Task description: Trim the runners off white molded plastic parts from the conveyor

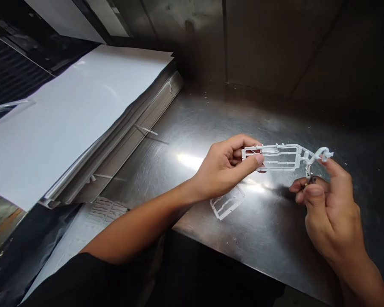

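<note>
My left hand pinches the left end of a white plastic frame between thumb and fingers and holds it level above the metal table. My right hand is closed at the frame's right end, where a curled white hook part sticks out; the index finger touches that hook while thumb and other fingers pinch a small dark piece just below it. A second, clear plastic frame lies flat on the table under my left hand.
A thick stack of white sheets fills the table's left side, with a thin plastic sliver leaning at its edge. Pale moulded parts lie near the front left. A dark wall rises behind the table.
</note>
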A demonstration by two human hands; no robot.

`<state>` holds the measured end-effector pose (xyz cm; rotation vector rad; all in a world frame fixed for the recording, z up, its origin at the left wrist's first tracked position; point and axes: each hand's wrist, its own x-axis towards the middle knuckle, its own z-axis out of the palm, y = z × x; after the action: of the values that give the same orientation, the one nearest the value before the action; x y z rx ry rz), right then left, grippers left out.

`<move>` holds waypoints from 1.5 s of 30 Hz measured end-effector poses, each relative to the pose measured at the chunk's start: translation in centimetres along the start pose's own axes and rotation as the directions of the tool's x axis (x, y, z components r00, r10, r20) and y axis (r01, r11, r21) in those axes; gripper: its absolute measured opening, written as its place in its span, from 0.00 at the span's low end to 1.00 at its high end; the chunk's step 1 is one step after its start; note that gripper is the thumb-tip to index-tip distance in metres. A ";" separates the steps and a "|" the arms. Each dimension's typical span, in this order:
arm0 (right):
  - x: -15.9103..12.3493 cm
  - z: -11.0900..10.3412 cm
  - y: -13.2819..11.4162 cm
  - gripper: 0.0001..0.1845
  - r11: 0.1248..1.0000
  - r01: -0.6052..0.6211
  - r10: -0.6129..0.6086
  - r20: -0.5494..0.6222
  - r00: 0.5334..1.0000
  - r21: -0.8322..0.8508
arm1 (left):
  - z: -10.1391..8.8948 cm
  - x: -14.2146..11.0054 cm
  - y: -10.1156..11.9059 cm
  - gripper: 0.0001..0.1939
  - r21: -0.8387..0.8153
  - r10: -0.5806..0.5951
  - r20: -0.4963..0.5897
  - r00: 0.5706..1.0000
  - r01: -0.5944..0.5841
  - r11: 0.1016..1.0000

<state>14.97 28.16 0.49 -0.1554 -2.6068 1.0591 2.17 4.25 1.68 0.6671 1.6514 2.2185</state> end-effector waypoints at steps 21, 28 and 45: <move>-0.1 0.4 -0.8 0.38 0.998 0.020 -0.022 0.042 0.999 0.067 | 0.3 -0.5 -0.1 0.13 0.068 -0.027 0.019 0.999 0.026 0.997; -0.1 0.3 -0.9 0.39 0.998 0.010 -0.013 0.048 0.999 0.054 | 0.5 -0.6 0.0 0.12 0.045 -0.033 0.021 0.999 0.032 0.998; 0.0 0.7 -1.5 0.42 0.978 0.126 -0.129 -0.012 0.992 -0.164 | 0.5 -0.8 -0.1 0.12 0.068 -0.081 0.023 0.996 0.079 0.995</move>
<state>14.81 26.67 1.05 -0.0363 -2.6418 0.7965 3.15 4.29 1.51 0.6327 1.7153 2.0989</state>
